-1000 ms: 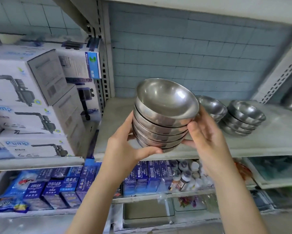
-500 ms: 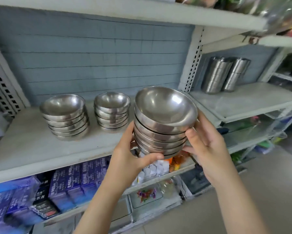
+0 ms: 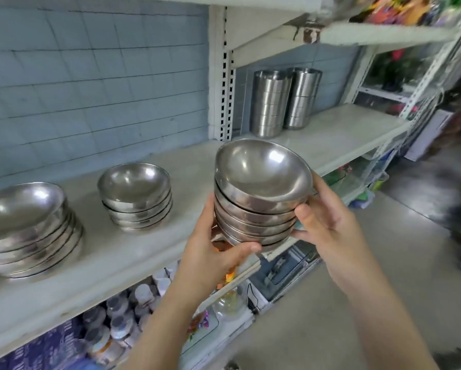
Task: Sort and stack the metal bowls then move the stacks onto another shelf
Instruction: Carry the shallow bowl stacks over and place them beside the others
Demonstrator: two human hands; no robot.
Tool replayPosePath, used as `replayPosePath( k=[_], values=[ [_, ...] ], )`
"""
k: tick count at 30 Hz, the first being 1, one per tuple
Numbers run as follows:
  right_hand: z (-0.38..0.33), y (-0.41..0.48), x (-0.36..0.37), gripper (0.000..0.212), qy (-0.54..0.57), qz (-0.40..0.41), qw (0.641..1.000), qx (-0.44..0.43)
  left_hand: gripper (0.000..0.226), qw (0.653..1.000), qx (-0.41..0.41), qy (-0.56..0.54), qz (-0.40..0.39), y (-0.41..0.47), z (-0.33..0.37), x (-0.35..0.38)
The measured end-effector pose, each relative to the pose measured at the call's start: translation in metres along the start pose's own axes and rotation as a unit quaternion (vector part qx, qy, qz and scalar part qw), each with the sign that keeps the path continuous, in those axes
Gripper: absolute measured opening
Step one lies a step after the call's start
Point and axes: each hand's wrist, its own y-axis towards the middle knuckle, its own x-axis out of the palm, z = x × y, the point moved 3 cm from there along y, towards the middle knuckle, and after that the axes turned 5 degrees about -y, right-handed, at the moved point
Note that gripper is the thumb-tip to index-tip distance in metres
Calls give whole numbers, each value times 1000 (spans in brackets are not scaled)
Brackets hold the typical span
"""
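bowl stack (image 3: 256, 209), in transfer to another shelf.
gripped by left hand (image 3: 210, 252) and right hand (image 3: 328, 231) at either side; level set-down on the neighbouring shelf (image 3: 338, 134) judged next.

Leftmost bowl stack (image 3: 24, 222) cut by left edge; right aisle (image 3: 442, 182) blurred

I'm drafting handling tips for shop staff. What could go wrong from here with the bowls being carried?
1. The stack of bowls tilts, and its top bowl looks askew; it might slide off.
2. The left hand and right hand grip it from the sides, so smooth steel may slip.
3. Setting it on the right shelf could knock the tall cup stacks.
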Motion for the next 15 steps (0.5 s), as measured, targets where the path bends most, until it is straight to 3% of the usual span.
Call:
replayPosePath(
  k=[10, 15],
  values=[
    [33, 85, -85, 58, -27, 113, 993, 8, 96, 997, 22, -22, -68, 138, -29, 67],
    [53, 109, -123, 64, -31, 135, 990, 29, 94, 996, 11, -14, -86, 177, -42, 99]
  ],
)
